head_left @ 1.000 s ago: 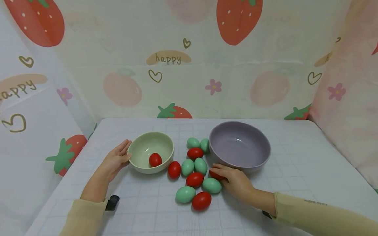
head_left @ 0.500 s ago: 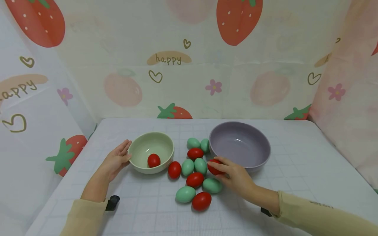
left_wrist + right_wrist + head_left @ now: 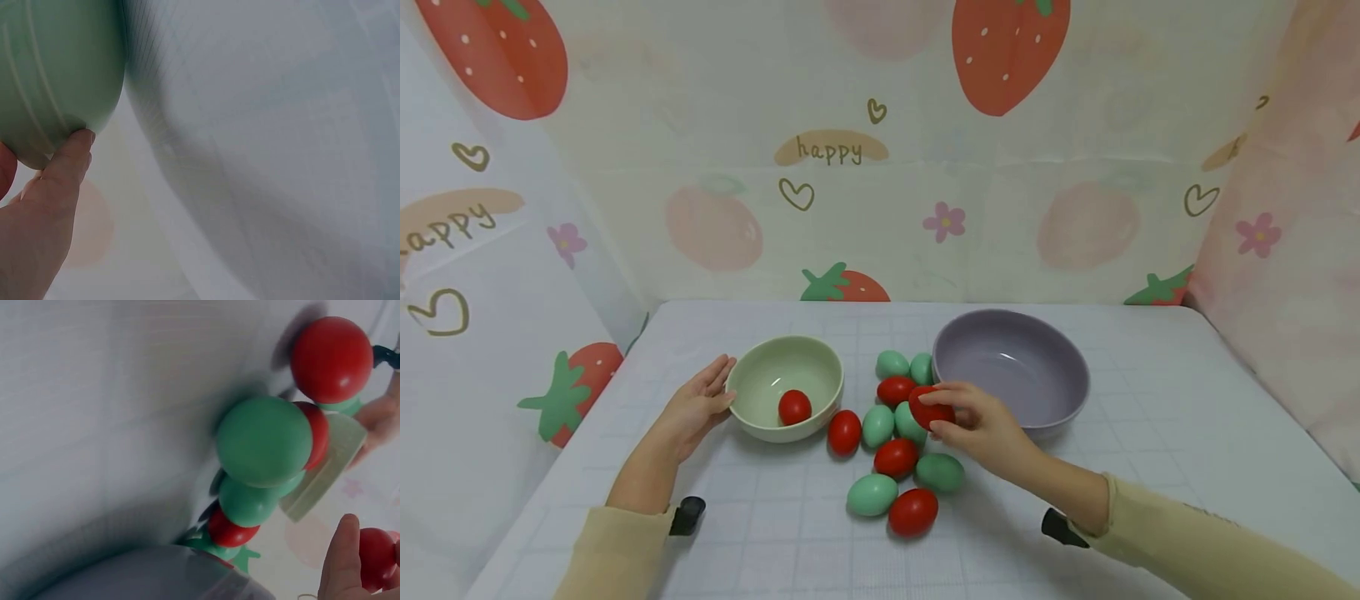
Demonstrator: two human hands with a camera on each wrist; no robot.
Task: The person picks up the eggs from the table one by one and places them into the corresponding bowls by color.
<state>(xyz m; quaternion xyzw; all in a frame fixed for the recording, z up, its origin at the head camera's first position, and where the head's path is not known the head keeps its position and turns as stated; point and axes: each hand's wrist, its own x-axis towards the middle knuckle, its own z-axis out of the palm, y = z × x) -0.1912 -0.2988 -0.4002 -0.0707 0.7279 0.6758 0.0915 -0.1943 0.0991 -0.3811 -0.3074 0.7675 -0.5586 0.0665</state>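
My right hand pinches a red egg between thumb and fingers, over the cluster of eggs and just left of the purple bowl. That egg also shows between the fingers in the right wrist view. With fairly straight fingers, my left hand touches the left side of the light green bowl, thumb by the rim. The left wrist view shows a fingertip against the bowl's outer wall. One red egg lies inside the green bowl.
Between the bowls lie several loose eggs, among them a red egg, a green egg and another red egg in front. A white checked cloth covers the table. Strawberry-print fabric hangs behind and at both sides.
My right hand has lifted the red egg from the table beside the purple bowl and moved it up and left. The left hand stays at the green bowl, where the egg inside rocks slightly.
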